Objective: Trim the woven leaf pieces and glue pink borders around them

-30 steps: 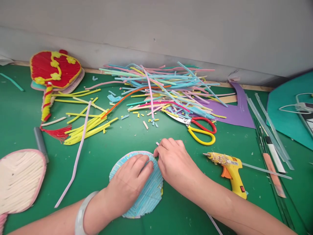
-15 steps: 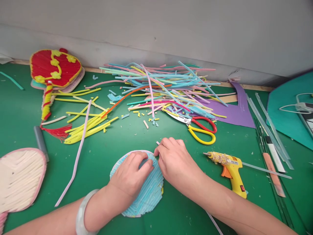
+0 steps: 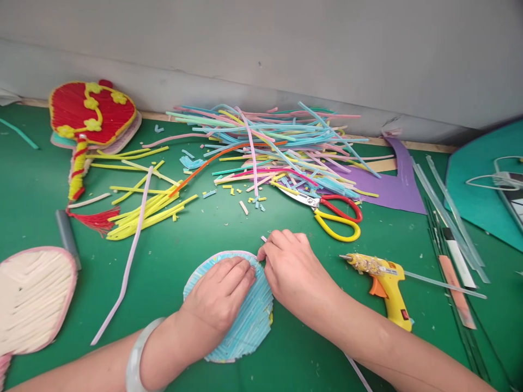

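Observation:
A round disc [image 3: 245, 329] covered in light-blue pipe cleaners, with a pale lilac rim, lies flat on the green table. My left hand [image 3: 220, 291] rests over its upper part, fingers closed together and pressed at the upper right rim; the fingertips' exact hold is partly hidden. At that same edge my right hand [image 3: 288, 267] is pinched around a lilac pipe cleaner [image 3: 358, 373], whose short end pokes out past the fingers and whose long tail emerges below my forearm. Yellow bits show along the disc's right edge.
Scissors [image 3: 339, 218] and a yellow glue gun [image 3: 392, 283] lie to the right. A heap of coloured pipe cleaners [image 3: 261, 136] sits against the wall, beside purple sheet [image 3: 392, 190]. Leftward are a red fan [image 3: 73, 106], yellow pipe cleaners [image 3: 147, 212] and a cream fan [image 3: 32, 299].
My left thumb and fingers have drawn together, closing the gap between them, near the disc's upper right rim. My right hand stays in place with its pinch.

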A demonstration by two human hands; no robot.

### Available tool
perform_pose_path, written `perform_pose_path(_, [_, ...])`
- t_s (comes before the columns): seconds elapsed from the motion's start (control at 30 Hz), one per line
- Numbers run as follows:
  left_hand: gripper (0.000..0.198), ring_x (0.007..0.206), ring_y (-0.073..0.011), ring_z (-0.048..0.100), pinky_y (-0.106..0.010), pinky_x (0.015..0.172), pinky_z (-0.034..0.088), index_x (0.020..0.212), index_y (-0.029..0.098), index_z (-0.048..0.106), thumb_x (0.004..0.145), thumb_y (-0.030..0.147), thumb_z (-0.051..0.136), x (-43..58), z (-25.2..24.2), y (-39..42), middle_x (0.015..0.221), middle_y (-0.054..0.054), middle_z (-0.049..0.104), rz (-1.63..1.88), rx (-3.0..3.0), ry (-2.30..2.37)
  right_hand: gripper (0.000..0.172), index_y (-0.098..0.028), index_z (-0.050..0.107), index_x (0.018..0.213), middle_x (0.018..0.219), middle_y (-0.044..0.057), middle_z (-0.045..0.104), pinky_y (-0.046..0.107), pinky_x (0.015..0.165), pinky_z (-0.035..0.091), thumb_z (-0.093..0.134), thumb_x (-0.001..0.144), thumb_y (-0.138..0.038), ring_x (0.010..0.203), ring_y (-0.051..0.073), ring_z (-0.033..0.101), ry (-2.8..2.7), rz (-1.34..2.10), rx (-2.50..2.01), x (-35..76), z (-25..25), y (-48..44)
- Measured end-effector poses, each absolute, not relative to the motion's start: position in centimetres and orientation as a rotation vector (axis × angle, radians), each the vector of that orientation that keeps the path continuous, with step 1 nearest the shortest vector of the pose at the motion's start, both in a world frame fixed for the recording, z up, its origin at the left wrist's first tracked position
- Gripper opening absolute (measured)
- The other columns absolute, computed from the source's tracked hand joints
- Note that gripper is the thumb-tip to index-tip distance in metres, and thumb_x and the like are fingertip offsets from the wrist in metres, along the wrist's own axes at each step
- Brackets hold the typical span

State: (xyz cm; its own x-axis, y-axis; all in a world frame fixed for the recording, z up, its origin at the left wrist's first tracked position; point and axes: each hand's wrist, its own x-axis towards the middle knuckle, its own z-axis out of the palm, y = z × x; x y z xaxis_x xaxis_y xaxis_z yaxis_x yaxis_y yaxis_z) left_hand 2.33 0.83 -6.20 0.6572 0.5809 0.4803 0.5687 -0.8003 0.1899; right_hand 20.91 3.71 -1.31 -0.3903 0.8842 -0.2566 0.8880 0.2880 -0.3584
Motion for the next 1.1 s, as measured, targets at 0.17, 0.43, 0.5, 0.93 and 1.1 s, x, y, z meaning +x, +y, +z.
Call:
perform_pose_path(0.17, [0.023, 0.103, -0.0253, 0.069, -0.041, 0.089, 0.060, 0.109, 0.005, 0.065, 0.096, 0.003, 0.047, 2.18, -6.49, 0.54, 0.104, -0.016, 0.073, 0.818, 2.856, 0.981, 0.026, -0.017, 0.069, 0.087, 0.092, 0.007, 0.063, 0.035, 0.077, 0.028, 0.049, 0.088, -0.001, 0.090, 0.022, 0.052, 2.489, -0.719, 1.727, 20.88, -1.25, 3.78])
perform_pose_path(0.43, [0.023, 0.100, -0.0230, 0.068, -0.038, 0.088, 0.060, 0.107, 0.010, 0.065, 0.098, 0.006, 0.043, 2.38, -6.33, 0.63, 0.101, -0.013, 0.073, 0.803, 2.842, 1.011, 0.027, -0.016, 0.069, 0.089, 0.093, 0.007, 0.063, 0.036, 0.078, 0.028, 0.047, 0.089, -0.001, 0.091, 0.022, 0.052, 2.467, -0.728, 1.714, 20.81, -1.17, 3.78])
perform_pose_path(0.5, [0.023, 0.099, -0.0229, 0.067, -0.038, 0.087, 0.060, 0.105, 0.010, 0.065, 0.099, 0.007, 0.043, 2.42, -6.20, 0.74, 0.100, -0.013, 0.072, 0.789, 2.842, 1.024, 0.027, -0.016, 0.069, 0.089, 0.093, 0.007, 0.063, 0.036, 0.078, 0.028, 0.047, 0.089, -0.001, 0.091, 0.022, 0.052, 2.470, -0.720, 1.715, 20.82, -1.22, 3.79])
perform_pose_path(0.93, [0.026, 0.101, -0.0247, 0.065, -0.039, 0.091, 0.059, 0.105, 0.005, 0.065, 0.098, 0.005, 0.040, 2.44, -6.21, 0.81, 0.098, -0.016, 0.070, 0.775, 2.836, 0.984, 0.026, -0.016, 0.069, 0.089, 0.093, 0.007, 0.063, 0.036, 0.078, 0.028, 0.048, 0.088, -0.001, 0.091, 0.023, 0.052, 2.446, -0.739, 1.715, 20.79, -1.13, 3.94])
perform_pose_path(1.1, [0.026, 0.099, -0.0245, 0.066, -0.038, 0.091, 0.058, 0.105, 0.005, 0.064, 0.097, 0.004, 0.039, 2.47, -5.96, 0.76, 0.098, -0.015, 0.070, 0.792, 2.846, 0.999, 0.026, -0.016, 0.069, 0.088, 0.091, 0.007, 0.063, 0.036, 0.077, 0.028, 0.048, 0.088, -0.001, 0.089, 0.023, 0.052, 2.476, -0.722, 1.721, 20.83, -1.31, 3.83])
